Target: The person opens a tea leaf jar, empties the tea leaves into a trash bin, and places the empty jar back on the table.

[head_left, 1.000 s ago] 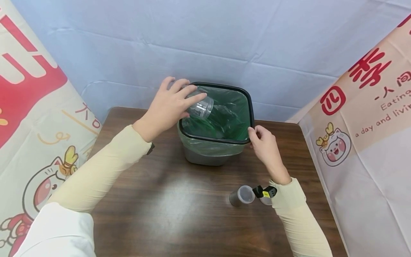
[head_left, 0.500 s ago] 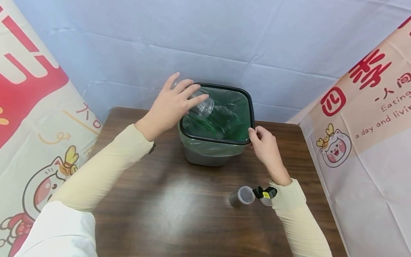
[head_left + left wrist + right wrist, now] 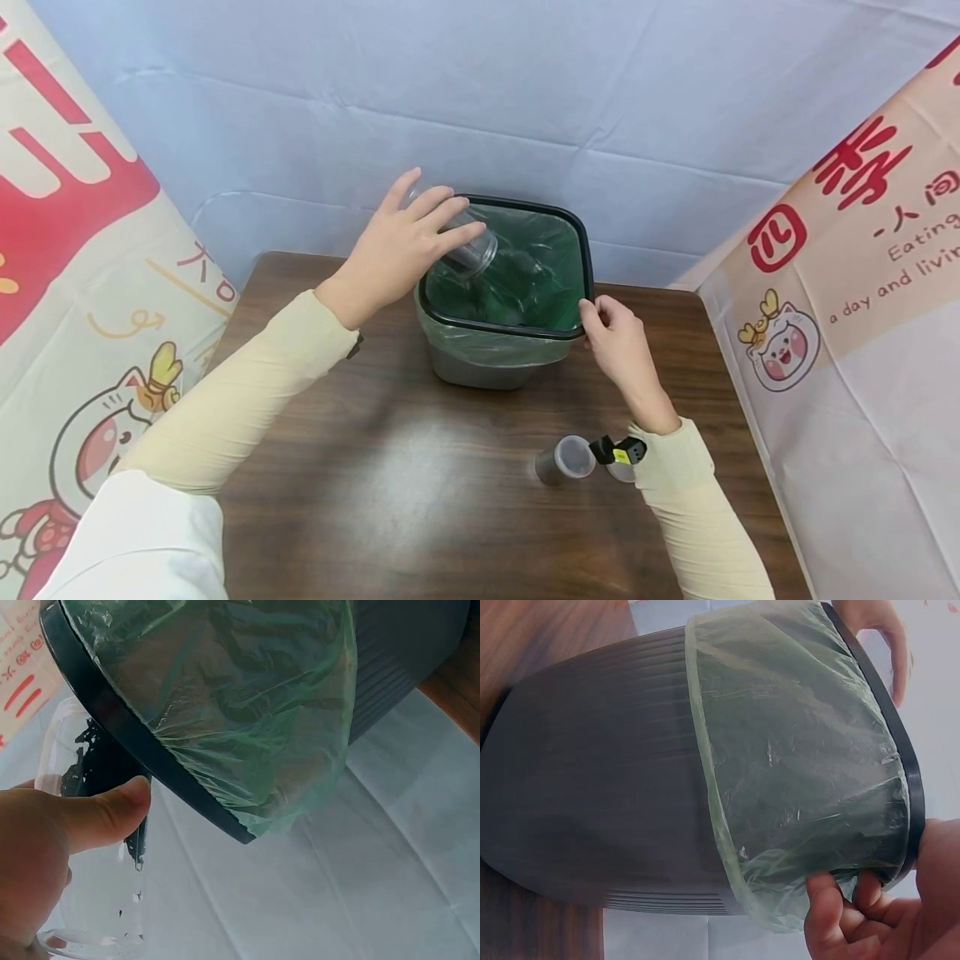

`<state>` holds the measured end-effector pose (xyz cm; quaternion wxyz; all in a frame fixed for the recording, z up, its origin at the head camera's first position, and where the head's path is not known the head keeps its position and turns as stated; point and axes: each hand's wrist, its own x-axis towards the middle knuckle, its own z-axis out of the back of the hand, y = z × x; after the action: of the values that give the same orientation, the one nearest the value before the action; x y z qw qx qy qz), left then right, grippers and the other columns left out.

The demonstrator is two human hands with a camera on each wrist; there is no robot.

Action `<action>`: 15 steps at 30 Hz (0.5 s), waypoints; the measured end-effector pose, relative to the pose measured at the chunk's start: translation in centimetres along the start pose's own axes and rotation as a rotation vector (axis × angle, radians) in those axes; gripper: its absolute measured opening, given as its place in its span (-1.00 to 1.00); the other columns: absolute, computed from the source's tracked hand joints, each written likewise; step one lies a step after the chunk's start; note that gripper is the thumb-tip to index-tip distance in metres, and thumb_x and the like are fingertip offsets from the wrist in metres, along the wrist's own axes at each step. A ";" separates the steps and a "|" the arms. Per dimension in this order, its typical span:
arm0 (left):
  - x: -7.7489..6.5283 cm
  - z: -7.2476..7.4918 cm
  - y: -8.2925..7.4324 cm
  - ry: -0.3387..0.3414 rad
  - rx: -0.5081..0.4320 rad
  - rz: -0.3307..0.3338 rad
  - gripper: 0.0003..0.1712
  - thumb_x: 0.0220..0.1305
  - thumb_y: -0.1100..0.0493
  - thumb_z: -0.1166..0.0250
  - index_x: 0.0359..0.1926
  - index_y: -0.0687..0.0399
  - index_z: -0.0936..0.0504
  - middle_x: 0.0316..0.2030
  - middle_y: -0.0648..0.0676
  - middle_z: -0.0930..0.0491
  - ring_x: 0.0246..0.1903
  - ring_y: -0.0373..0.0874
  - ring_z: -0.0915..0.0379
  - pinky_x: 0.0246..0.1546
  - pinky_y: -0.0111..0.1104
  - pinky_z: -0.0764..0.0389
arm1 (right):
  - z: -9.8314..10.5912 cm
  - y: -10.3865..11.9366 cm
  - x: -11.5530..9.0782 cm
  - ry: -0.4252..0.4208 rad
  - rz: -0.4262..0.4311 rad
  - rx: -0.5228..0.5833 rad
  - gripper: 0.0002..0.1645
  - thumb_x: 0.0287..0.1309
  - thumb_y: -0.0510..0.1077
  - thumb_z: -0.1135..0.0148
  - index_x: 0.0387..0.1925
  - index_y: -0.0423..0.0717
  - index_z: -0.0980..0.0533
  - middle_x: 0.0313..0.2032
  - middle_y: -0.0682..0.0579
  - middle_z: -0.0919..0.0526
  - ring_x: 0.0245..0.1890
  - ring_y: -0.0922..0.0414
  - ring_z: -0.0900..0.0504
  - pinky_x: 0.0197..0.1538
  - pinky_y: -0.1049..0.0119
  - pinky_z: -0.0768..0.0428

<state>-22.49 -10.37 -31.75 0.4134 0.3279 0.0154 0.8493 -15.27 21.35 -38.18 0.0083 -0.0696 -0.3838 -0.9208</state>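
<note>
My left hand (image 3: 393, 254) grips a clear plastic jar (image 3: 477, 252) over the left side of the trash can (image 3: 480, 373). The jar is tilted, its near end above the opening. In the left wrist view, a black mass and small dark flecks show in the jar (image 3: 97, 900), with my thumb (image 3: 112, 814) across its side. A green translucent bag (image 3: 802, 765) lines the can and folds over its outside, under a black rim ring (image 3: 592, 250). At the near right corner my right hand (image 3: 621, 346) pinches the rim and bag; its curled fingers show in the right wrist view.
On the brown wooden table (image 3: 420, 492), a dark cylindrical container (image 3: 553, 465) with a pale translucent top stands near the right wrist. A small round translucent thing (image 3: 621, 471) is partly hidden behind the wrist camera. Cloth hangings (image 3: 480, 100) surround the table's back and sides.
The left hand has shifted slightly right and its index finger is raised more. The jar's inside looks darker now, as if dark contents have moved toward its lower end. The right hand stays put.
</note>
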 end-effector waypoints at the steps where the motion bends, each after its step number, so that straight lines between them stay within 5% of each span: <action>1: 0.0 0.0 0.0 0.001 0.000 -0.002 -0.31 0.12 0.49 -0.13 0.23 -0.17 -0.52 0.15 0.12 -0.48 0.20 0.04 -0.21 0.38 -0.01 0.20 | 0.0 0.0 0.0 -0.001 0.001 -0.002 -0.38 0.33 0.31 0.19 -0.48 -0.14 -0.35 -0.53 -0.20 -0.51 -0.50 -0.01 -0.49 -0.49 0.14 -0.39; 15: 0.1 0.2 0.1 0.052 0.050 -0.064 -0.31 0.11 0.47 -0.17 0.26 -0.13 -0.48 0.19 0.13 -0.46 0.24 0.05 -0.18 0.40 -0.07 0.27 | 0.0 0.0 0.0 -0.001 -0.002 -0.003 -0.38 0.33 0.31 0.18 -0.48 -0.14 -0.35 -0.55 -0.13 -0.49 -0.51 0.00 -0.47 -0.51 0.14 -0.37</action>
<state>-22.48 -10.41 -31.56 0.4315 0.3151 0.0580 0.8433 -15.23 21.37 -38.23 0.0071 -0.0698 -0.3824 -0.9213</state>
